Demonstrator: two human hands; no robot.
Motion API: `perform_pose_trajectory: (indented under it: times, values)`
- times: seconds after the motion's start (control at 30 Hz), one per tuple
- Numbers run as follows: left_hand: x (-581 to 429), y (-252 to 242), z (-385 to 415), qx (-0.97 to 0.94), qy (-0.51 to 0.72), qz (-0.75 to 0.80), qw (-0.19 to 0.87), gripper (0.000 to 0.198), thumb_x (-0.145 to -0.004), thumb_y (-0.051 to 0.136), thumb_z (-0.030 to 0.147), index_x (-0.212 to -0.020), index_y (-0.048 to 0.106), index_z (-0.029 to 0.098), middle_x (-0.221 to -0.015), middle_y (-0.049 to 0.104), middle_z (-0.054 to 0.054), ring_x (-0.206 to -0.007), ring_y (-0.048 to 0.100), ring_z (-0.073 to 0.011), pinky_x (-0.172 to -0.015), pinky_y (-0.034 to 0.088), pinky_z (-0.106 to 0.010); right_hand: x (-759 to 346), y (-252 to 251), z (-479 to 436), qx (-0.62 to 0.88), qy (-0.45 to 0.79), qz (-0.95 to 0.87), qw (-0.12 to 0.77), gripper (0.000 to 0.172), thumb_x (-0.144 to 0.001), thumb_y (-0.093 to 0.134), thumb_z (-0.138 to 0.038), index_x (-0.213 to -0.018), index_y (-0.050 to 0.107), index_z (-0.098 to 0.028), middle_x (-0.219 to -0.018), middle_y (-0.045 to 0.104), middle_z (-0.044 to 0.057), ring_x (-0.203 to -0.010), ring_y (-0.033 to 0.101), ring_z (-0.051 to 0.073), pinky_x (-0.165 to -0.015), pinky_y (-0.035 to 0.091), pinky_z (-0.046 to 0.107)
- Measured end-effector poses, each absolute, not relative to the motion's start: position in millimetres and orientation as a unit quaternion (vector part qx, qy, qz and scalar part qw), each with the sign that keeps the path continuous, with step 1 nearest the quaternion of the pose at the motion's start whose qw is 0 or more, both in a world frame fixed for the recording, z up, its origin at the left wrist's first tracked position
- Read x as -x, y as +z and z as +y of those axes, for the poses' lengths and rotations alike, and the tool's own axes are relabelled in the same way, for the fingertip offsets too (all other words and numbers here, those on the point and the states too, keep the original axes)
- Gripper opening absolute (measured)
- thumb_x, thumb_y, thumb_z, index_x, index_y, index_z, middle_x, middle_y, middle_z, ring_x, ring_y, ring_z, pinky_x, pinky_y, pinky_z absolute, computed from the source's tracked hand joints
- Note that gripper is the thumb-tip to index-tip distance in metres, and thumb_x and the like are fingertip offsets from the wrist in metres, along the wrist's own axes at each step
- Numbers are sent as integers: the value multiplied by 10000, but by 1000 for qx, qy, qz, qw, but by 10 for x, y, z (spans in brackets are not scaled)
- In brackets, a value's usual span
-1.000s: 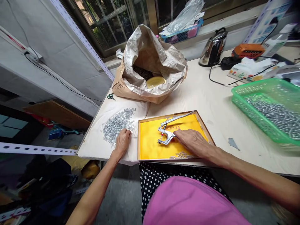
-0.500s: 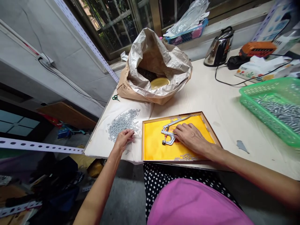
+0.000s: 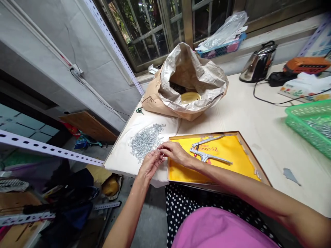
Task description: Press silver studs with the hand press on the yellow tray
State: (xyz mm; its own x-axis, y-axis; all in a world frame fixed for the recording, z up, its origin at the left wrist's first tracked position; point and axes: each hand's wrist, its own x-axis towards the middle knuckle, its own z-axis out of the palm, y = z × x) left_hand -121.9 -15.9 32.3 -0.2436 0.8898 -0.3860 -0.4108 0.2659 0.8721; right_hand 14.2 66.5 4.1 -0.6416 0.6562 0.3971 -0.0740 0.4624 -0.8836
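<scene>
My left hand (image 3: pixel 151 162) and my right hand (image 3: pixel 173 152) meet at the left edge of a yellow-lined tray (image 3: pixel 234 155), fingertips pinched together over a white cloth (image 3: pixel 124 151). What they pinch is too small to make out. Just beyond my fingers lies a heap of small silver metal pieces (image 3: pixel 146 139) on the cloth. Silver hand pliers (image 3: pixel 207 154) lie loose in the tray, right of my right hand, touched by neither hand.
An open paper sack (image 3: pixel 188 82) with a yellow bowl (image 3: pixel 190 97) inside stands behind the tray. A green basket (image 3: pixel 311 125) of metal pieces is at the right. A kettle (image 3: pixel 257 63), cables and small green scissors (image 3: pixel 139 110) sit further back.
My right hand has left the pliers and moved left to join my left hand at the tray's edge. The pliers now lie free. The camera has turned left.
</scene>
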Motion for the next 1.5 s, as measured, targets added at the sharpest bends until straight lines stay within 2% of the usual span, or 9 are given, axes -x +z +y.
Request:
perform_pose_trajectory:
  times: [0.27, 0.4, 0.57, 0.7, 0.8, 0.93, 1.1, 1.33, 1.5]
  values:
    - [1380, 211, -249, -277, 555, 600, 504, 498, -472, 953, 424, -758, 701, 104, -670, 723, -46, -567, 653, -110, -606, 535, -213, 63, -94, 646, 214, 734, -588, 264, 340, -795, 706, -463, -935, 644, -160, -685, 683, -7, -627, 661, 133, -612, 510, 248]
    - [1416, 150, -305, -280, 552, 610, 495, 510, -445, 957, 427, -743, 704, 101, -655, 723, -53, -550, 647, -115, -593, 529, -219, 81, -70, 639, 201, 765, -569, 222, 434, -750, 727, -578, -808, 633, -158, -666, 699, 13, -626, 660, 127, -615, 509, 239]
    - [1426, 121, -343, -256, 553, 608, 509, 463, -476, 957, 397, -727, 696, 109, -630, 703, -36, -545, 634, -109, -593, 546, -227, 160, -75, 626, 234, 755, -583, 190, 371, -804, 689, -521, -733, 624, -162, -627, 691, 14, -609, 661, 130, -613, 524, 241]
    - [1476, 122, -326, -203, 549, 604, 541, 349, -591, 929, 306, -735, 683, 105, -638, 689, -37, -571, 641, -98, -619, 564, -208, 275, -70, 614, 265, 685, -657, 172, 326, -950, 504, -397, -806, 649, -143, -701, 717, 50, -676, 685, 155, -661, 541, 275]
    - [1532, 118, -317, -165, 575, 625, 501, 307, -630, 909, 259, -758, 670, 116, -632, 661, -11, -574, 630, -88, -621, 567, -204, 266, 12, 592, 282, 617, -710, 191, 243, -945, 525, -313, -927, 688, -134, -836, 730, 76, -775, 688, 186, -733, 524, 307]
    - [1546, 148, -369, -188, 609, 667, 387, 442, -538, 935, 356, -809, 679, 119, -624, 620, 38, -529, 567, -66, -567, 535, -202, -101, 237, 560, 290, 345, -866, 219, 253, -960, 536, -264, -1166, 662, -192, -1161, 647, 107, -941, 639, 193, -801, 467, 302]
    - [1251, 268, -411, -268, 578, 658, 401, 488, -532, 907, 408, -872, 708, 119, -700, 664, 8, -576, 593, -95, -579, 536, -228, -1036, 303, 503, 378, 146, -906, 120, 227, -1003, 466, -258, -953, 669, -168, -997, 628, 93, -867, 602, 179, -717, 424, 275]
    - [562, 155, -81, -342, 495, 645, 472, 297, -606, 847, 304, -809, 717, 131, -704, 688, -18, -538, 603, -111, -554, 516, -236, -1844, -55, 544, 466, 115, -877, 25, 229, -970, 549, -368, -983, 655, -165, -1012, 630, 93, -881, 619, 199, -694, 411, 291]
    - [354, 11, 121, -372, 454, 667, 458, 245, -613, 842, 305, -742, 725, 132, -680, 690, -28, -578, 600, -125, -550, 491, -223, -1896, -95, 631, 429, 115, -896, 19, 212, -1010, 451, -260, -982, 638, -166, -986, 645, 76, -812, 602, 173, -610, 321, 278]
